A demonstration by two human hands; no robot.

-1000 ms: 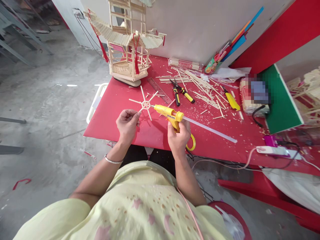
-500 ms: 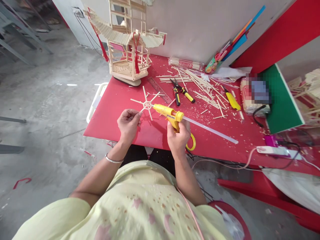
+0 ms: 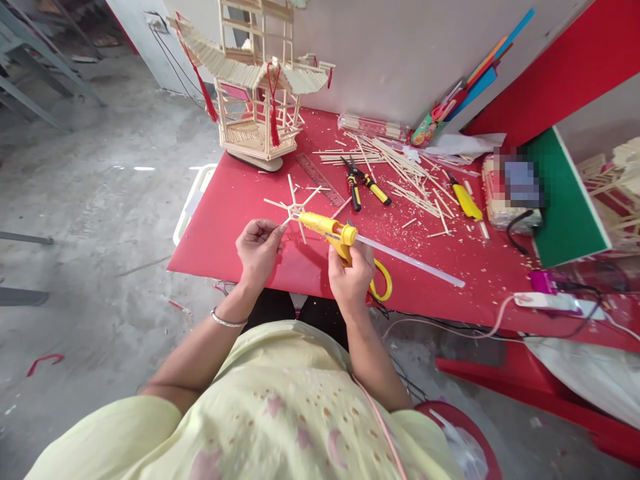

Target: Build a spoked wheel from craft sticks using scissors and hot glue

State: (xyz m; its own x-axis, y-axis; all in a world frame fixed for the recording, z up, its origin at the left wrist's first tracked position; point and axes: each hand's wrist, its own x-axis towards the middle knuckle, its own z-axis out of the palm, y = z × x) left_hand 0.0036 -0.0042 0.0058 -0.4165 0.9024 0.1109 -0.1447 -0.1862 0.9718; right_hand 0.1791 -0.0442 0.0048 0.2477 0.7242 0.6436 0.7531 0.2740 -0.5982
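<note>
My left hand pinches one spoke of a small star-shaped piece of wooden sticks, held just above the red table. My right hand grips the handle of a yellow hot glue gun, whose nozzle touches the hub of the stick star. A long clear glue stick pokes out of the gun's back toward the right.
A wooden stick pagoda model with red tassels stands at the table's far left. Yellow-handled cutters, a ruler, a yellow knife and several loose sticks lie behind. A green board and a power strip sit to the right.
The glue gun has moved a little left and away from me, its nozzle closing in on the star's hub. The left hand has kept hold of the star.
</note>
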